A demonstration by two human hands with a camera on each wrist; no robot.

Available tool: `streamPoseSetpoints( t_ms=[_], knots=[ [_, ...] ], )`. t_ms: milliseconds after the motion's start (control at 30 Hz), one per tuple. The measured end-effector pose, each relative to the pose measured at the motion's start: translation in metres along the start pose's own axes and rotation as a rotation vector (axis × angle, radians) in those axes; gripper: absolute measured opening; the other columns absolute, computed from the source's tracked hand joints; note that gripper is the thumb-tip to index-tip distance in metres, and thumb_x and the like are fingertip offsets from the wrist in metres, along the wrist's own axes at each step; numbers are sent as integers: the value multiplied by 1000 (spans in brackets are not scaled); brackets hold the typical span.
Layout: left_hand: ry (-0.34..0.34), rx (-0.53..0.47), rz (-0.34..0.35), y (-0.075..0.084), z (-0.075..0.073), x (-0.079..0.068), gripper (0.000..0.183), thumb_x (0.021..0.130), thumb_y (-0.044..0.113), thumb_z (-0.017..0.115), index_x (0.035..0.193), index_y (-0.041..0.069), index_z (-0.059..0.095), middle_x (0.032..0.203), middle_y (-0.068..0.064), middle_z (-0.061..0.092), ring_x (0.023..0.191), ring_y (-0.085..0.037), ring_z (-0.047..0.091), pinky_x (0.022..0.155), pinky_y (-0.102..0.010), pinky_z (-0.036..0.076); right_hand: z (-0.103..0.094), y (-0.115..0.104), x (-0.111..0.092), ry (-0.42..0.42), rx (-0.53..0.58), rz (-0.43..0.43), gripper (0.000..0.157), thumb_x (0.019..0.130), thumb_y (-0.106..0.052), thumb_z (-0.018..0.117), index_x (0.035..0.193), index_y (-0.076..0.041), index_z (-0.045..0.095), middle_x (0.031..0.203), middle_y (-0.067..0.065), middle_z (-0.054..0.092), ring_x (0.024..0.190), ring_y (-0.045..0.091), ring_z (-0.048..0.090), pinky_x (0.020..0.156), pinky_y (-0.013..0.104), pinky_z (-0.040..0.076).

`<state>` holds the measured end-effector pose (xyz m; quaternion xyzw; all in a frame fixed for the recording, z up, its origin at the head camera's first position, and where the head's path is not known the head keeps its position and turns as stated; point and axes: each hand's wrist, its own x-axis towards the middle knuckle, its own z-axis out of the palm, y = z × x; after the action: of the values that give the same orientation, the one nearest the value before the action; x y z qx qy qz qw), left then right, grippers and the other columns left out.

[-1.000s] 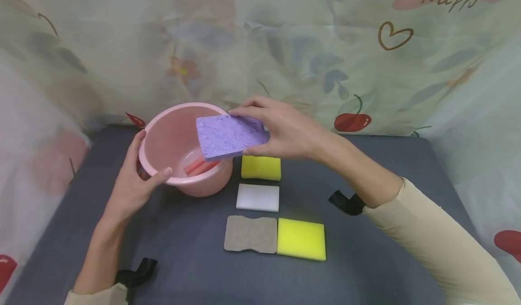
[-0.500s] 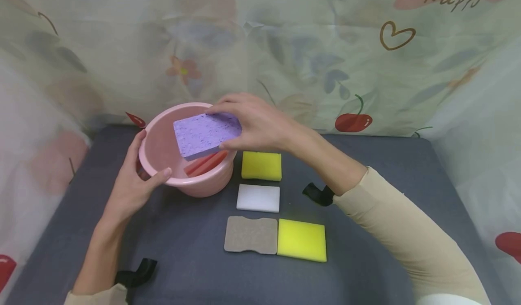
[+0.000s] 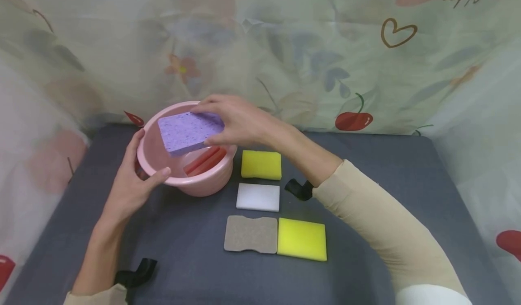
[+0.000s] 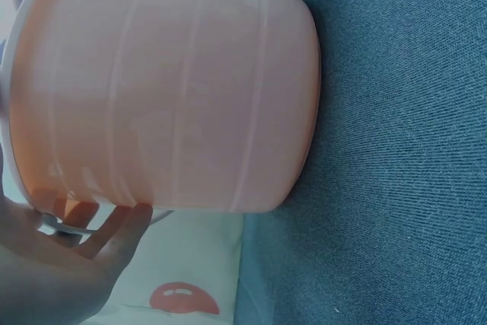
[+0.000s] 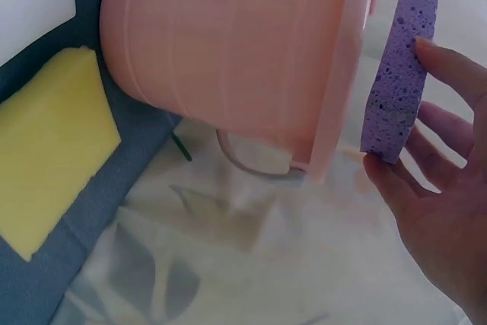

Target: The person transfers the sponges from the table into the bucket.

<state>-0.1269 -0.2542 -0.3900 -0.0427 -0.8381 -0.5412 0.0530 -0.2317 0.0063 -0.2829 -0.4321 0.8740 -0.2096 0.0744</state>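
A pink bucket (image 3: 211, 178) stands at the back left of the table, with a handle visible in both wrist views. My left hand (image 3: 132, 183) grips its left side, thumb over the rim and fingers against the outer wall (image 4: 183, 97). Over the bucket's mouth, my right hand (image 3: 236, 119) holds a purple porous sponge (image 3: 185, 133) by its right end. The right wrist view shows this sponge (image 5: 399, 74) edge-on, pinched between thumb and fingers just above the rim. Reddish strips (image 3: 205, 161) lie inside the bucket; the sponge hides part of the interior.
Right of the bucket lie a yellow sponge (image 3: 261, 165) and a white sponge (image 3: 258, 197). Nearer the front, a grey-brown notched pad (image 3: 250, 234) sits against a bright yellow sponge (image 3: 302, 239). A printed curtain (image 3: 285, 47) hangs behind the dark table (image 3: 195, 260).
My right hand has carried the purple sponge leftward, from the bucket's right rim to over its opening. The left hand keeps its grip on the bucket, which stays in place.
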Motion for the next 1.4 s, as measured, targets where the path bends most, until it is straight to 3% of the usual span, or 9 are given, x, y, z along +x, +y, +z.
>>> streamPoseSetpoints(
  t_ms=[233,433,833,1200,1400],
  knots=[
    [0,-25,12,0,0,0,98,87,11,75,160,26,12,161,-7,21,132,-27,36,93,-8,40,9,-1,17,-77,-28,21,67,88,-35,73,148,-19,49,145,2,49,127,15,46,106,26,37],
    [2,-20,14,0,-1,1,98,87,12,76,159,27,12,160,-7,22,131,-27,37,93,-9,41,17,1,26,-82,-19,-13,65,89,-28,72,147,-12,49,143,5,50,129,17,45,108,26,34],
    [4,-12,15,2,-2,1,96,87,12,75,159,27,13,159,-8,24,129,-26,38,92,-9,41,27,1,40,-142,-65,14,61,89,-25,73,145,-12,51,145,3,51,134,15,42,109,24,33],
    [9,-18,14,-1,-3,-3,95,87,9,74,159,27,14,160,-9,23,128,-18,38,93,-8,39,38,-1,51,-131,-89,-15,54,88,-25,74,138,-13,60,136,-2,60,131,11,47,110,19,29],
    [5,-7,9,-2,-4,-5,95,88,10,74,159,28,14,159,-9,24,128,-20,39,92,-7,39,42,-3,52,-135,-62,24,53,87,-28,76,136,-17,62,132,-5,63,123,7,51,103,16,32]
  ],
)
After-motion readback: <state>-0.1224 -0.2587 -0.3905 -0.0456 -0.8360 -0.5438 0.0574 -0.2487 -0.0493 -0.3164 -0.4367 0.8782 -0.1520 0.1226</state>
